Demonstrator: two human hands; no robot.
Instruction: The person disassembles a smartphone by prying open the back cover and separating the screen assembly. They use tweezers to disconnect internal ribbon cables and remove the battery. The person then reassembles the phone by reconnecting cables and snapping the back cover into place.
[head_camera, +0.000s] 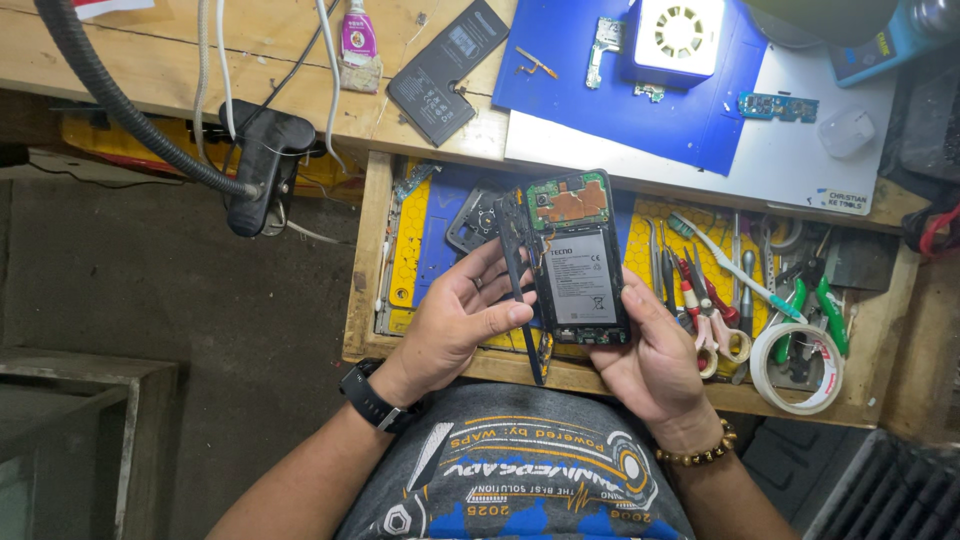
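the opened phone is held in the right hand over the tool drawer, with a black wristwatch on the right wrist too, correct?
Not quite: the head view shows the black wristwatch on the left wrist. The right hand does hold the opened phone over the tool drawer.

Right hand (655, 350) holds opened phone (578, 262); left hand (460, 315) grips its black frame (517, 290).

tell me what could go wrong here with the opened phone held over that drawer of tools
1. The opened phone rests only in the right hand above the open tool drawer; a slip could drop it onto the scissors and pliers.
2. The left hand holds a thin black frame strip against the phone's edge; it may bend or snap.
3. The bare circuit board and battery are uncovered, so a fingertip or the strip could scratch or puncture them.
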